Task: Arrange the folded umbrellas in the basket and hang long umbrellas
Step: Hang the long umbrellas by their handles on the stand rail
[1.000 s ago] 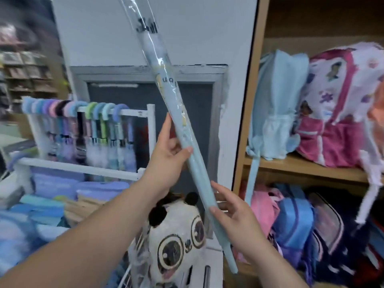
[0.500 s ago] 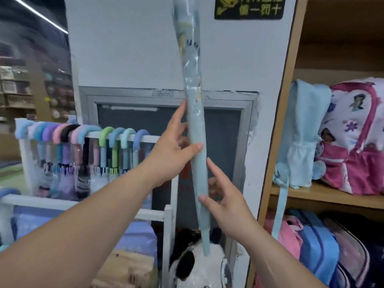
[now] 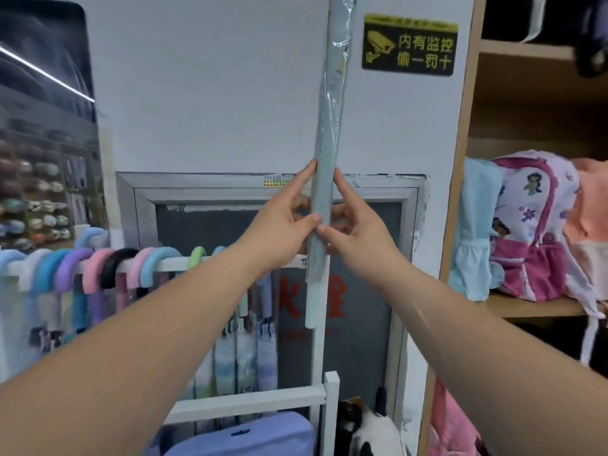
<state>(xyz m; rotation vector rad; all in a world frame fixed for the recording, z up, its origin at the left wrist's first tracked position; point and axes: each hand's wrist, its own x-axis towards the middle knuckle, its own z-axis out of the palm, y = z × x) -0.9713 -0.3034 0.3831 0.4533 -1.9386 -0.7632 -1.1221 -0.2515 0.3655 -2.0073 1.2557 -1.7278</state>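
1. Tilted a second ago, the long umbrella (image 3: 329, 126) now stands upright in its clear sleeve, its shaft between both sets of fingers and its top out of view.
2. Left hand (image 3: 283, 225): thumb and fingers clamped on the shaft.
3. Right hand (image 3: 355, 232): pinches the opposite side, likely steadying the umbrella for hanging.
4. Rack rail (image 3: 182, 264): below-left of the fingers, already carrying crook handles (image 3: 95, 268); the probable destination.

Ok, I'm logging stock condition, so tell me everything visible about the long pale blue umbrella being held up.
The long pale blue-grey umbrella is furled tight into a slim rod and wrapped in a clear, crinkled plastic sleeve that catches the light. It stands almost upright before the white wall, its top running out of view. The left hand and right hand pinch it from either side near its lower part. The handle cannot be seen.
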